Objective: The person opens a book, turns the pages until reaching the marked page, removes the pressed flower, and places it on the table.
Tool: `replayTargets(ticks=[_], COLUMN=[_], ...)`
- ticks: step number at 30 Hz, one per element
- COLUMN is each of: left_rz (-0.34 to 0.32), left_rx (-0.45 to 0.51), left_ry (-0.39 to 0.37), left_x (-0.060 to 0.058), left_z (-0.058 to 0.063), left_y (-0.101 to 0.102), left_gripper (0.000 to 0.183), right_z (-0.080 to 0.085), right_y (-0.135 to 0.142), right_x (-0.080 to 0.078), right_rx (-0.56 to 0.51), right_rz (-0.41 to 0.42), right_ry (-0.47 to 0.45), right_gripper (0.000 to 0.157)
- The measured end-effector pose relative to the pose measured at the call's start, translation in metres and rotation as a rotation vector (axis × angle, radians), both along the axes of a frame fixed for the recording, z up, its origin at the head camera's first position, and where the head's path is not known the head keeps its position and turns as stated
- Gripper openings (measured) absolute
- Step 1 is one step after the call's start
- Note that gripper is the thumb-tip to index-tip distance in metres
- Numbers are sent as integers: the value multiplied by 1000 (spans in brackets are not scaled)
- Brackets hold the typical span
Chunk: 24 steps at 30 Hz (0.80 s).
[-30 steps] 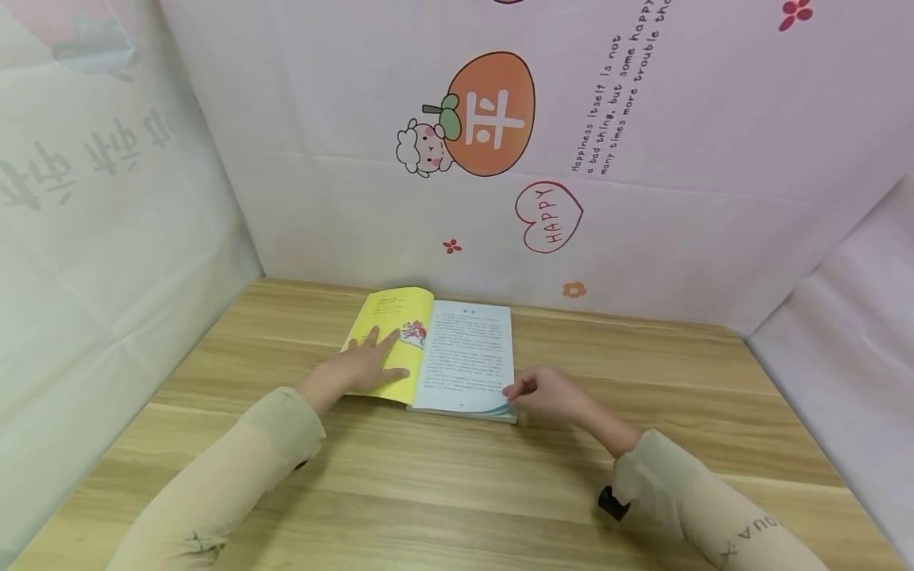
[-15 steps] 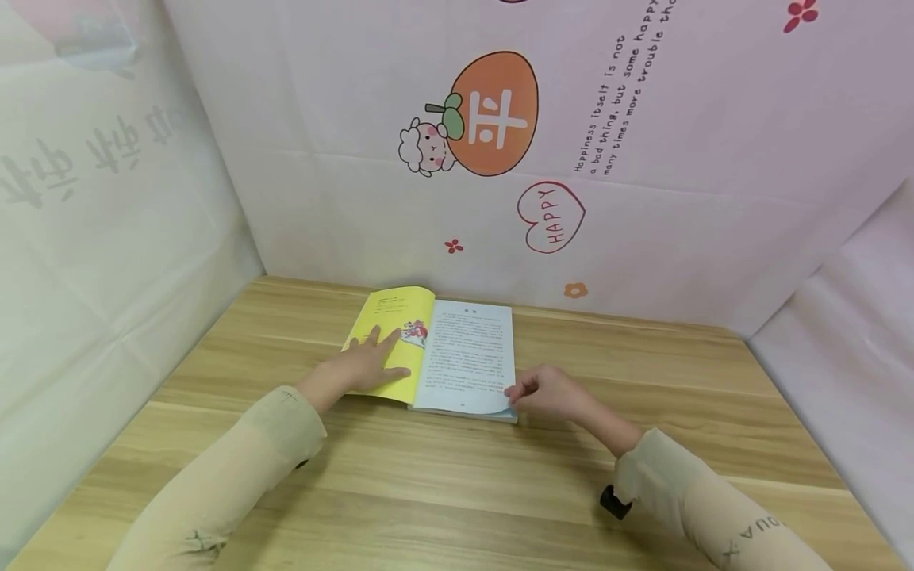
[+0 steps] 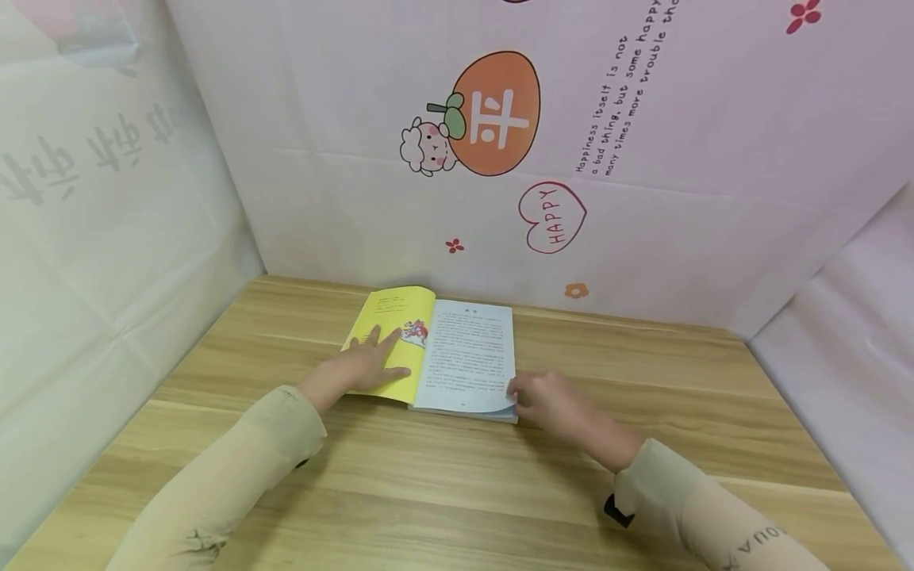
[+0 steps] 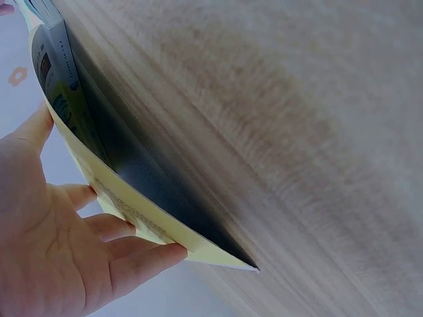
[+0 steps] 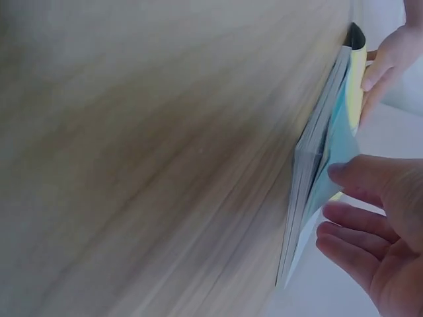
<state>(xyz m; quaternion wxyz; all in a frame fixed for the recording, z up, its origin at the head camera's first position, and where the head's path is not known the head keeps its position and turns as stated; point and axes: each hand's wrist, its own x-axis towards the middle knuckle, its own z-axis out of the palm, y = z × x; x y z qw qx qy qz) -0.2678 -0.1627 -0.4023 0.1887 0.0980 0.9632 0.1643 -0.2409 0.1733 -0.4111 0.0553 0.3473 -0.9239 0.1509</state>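
Note:
An open book [image 3: 467, 361] lies at the back of the table, a printed white page on the right and a yellow page [image 3: 396, 309] with a small picture on the left. My left hand [image 3: 357, 366] rests spread on the yellow page. From the left wrist view, that yellow leaf [image 4: 152, 218] bows up from the wood under the straight fingers. At the book's lower right corner my right hand [image 3: 555, 403] pinches the edge of the page. In the right wrist view the thumb [image 5: 360, 175] touches the pale blue underside of a lifted page [image 5: 340, 142]; the index fingertip is hidden behind it.
The wooden table [image 3: 428, 492] spreads in front of the book. Close behind stands a pale printed backdrop [image 3: 343, 206], with white sheets at the left [image 3: 121, 262] and right [image 3: 842, 333]. A black strap [image 3: 618, 511] shows below the right sleeve.
My right hand has shifted slightly at the lower right corner, and the bluish leaves fanned there earlier show differently, with a gap under the raised corner. My left hand has stayed in place.

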Motion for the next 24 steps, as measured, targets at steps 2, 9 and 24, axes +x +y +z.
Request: replayTargets(ticks=[2,9,24], left_rz=[-1,-1,-5], left_rx=[-2,1,11], left_ry=[3,5,14], left_x=[0,1,1], left_z=[0,1,0], left_y=[0,1,-1], left_gripper=[86,85,85], right_z=[0,-1,-2], right_y=[0,-1,-17], right_x=[-1,-9,-16], right_rx=[0,-40,-515], right_rz=[-26,-119,-233], right_ry=[7,-41,-417], right_gripper=[16,13,64])
